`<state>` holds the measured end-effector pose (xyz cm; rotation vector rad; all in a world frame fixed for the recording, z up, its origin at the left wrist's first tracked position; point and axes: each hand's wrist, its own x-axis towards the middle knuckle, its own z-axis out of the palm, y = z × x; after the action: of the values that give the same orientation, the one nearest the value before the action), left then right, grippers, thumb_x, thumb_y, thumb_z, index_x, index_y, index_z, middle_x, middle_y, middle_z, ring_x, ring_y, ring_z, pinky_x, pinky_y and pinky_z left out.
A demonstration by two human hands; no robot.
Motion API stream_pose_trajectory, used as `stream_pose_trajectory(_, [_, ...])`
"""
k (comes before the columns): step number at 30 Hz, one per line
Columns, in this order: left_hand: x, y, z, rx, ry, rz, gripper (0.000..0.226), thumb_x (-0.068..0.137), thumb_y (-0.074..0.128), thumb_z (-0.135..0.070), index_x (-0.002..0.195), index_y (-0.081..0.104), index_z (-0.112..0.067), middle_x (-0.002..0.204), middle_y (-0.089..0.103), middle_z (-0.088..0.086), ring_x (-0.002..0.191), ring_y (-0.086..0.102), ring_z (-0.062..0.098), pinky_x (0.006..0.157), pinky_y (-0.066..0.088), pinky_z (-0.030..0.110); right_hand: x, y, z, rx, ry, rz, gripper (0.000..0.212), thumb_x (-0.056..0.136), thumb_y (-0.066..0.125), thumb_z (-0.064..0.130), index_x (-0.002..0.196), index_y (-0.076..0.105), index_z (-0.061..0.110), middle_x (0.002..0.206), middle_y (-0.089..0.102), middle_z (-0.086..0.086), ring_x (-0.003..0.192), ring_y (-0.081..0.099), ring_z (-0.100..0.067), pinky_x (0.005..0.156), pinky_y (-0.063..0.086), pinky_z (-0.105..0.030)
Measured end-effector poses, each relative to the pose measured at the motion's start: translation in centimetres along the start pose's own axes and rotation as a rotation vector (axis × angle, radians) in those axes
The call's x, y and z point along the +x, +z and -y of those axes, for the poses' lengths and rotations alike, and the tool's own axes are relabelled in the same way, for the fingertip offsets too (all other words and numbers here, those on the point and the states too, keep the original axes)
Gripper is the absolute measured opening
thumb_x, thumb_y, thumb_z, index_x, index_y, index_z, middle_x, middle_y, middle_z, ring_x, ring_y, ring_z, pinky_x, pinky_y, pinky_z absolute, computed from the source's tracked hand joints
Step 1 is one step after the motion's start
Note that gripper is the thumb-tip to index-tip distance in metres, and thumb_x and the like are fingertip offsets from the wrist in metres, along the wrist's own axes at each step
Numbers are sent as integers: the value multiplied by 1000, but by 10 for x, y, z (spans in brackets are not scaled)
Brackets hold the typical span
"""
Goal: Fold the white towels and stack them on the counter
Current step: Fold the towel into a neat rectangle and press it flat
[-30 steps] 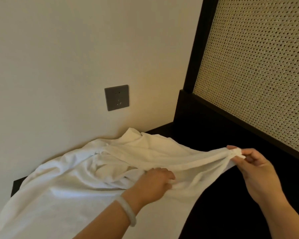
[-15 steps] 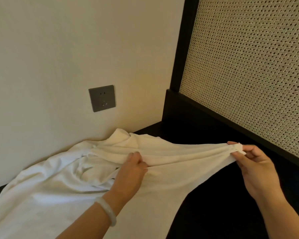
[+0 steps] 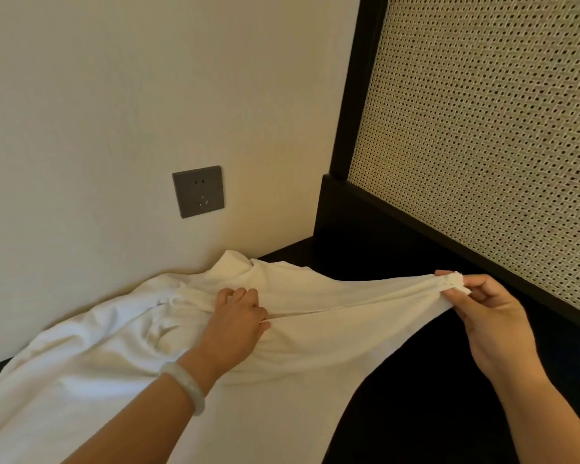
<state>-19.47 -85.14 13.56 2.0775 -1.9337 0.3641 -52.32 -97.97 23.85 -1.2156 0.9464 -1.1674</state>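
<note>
White towel (image 3: 298, 360) on dark counter (image 3: 432, 403), left hand (image 3: 235, 326) and right hand (image 3: 494, 324) pinching its edge (taut between), cream wall (image 3: 114, 112), cane panel (image 3: 482, 145)

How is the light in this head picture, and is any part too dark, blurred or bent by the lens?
Head view: warm, soft light, no glare; the white towel shows gentle crease shadows; the dark counter is almost black, without detail; the left hand, right hand and wall socket look sharp; the dark frame leans, likely wide-angle distortion.
</note>
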Motion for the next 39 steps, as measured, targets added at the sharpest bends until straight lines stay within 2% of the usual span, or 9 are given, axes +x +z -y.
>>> stream_pose_trajectory(3, [-3,-5,11,-111,41,21,13,83,76,-29,76,71,-19,80,53,-5,65,55,16,61,49,31,-1,-2,5,-200,32,-87,10,81,74,15,88,70,20,101,72,-4,92,66,-18,77,58,-33])
stream_pose_trajectory(8, [-15,-30,43,-294,-120,78,51,89,33,-57,81,65,-18,81,55,-9,72,55,11,68,46,27,4,2,16,-394,-18,-90,11,81,77,8,86,68,13,81,64,-2,75,56,-14,68,45,-28])
stream_pose_trajectory(12, [-4,-88,63,-428,-395,-148,19,98,56,-25,82,60,-16,79,60,-2,71,54,14,65,37,27,21,25,34,-394,-79,17,14,81,76,2,82,63,8,67,61,-7,56,50,-12,54,42,-23])
stream_pose_trajectory(15, [12,-152,72,-445,-574,-299,22,98,54,-17,77,56,-11,73,59,5,68,52,18,58,36,28,37,55,65,-341,-164,131,17,83,72,-2,82,57,6,61,65,-9,49,55,-14,48,46,-23])
stream_pose_trajectory(18, [29,-230,80,-488,-654,-478,21,98,53,-10,78,53,-2,73,56,15,66,47,26,57,32,33,54,90,116,-341,-343,237,23,83,72,-4,93,56,9,67,65,-17,52,61,-18,49,51,-24])
stream_pose_trajectory(21, [45,-323,84,-461,-658,-665,20,97,52,-8,82,51,4,76,54,22,67,44,26,58,30,35,62,120,184,-396,-622,392,42,87,69,0,109,61,35,79,59,-10,51,57,-10,46,47,-21])
stream_pose_trajectory(26, [53,-481,64,-278,-556,-890,24,98,51,-12,75,47,-8,69,47,7,64,40,22,58,29,34,71,145,304,-372,-1031,537,43,88,64,-4,93,77,37,72,57,7,48,48,-6,47,36,-15])
stream_pose_trajectory(32, [4,-500,49,134,-545,-566,18,98,53,-18,80,52,-15,83,59,-1,78,54,18,69,40,32,99,169,323,-685,-907,655,21,80,78,20,81,72,40,84,72,11,85,67,-9,72,47,-24])
stream_pose_trajectory(39, [-91,-362,73,9,-707,-227,19,99,52,-16,80,52,-13,83,57,-2,77,54,15,68,40,22,82,180,216,-694,-678,961,12,79,80,22,69,74,21,72,69,0,70,64,-13,65,47,-19])
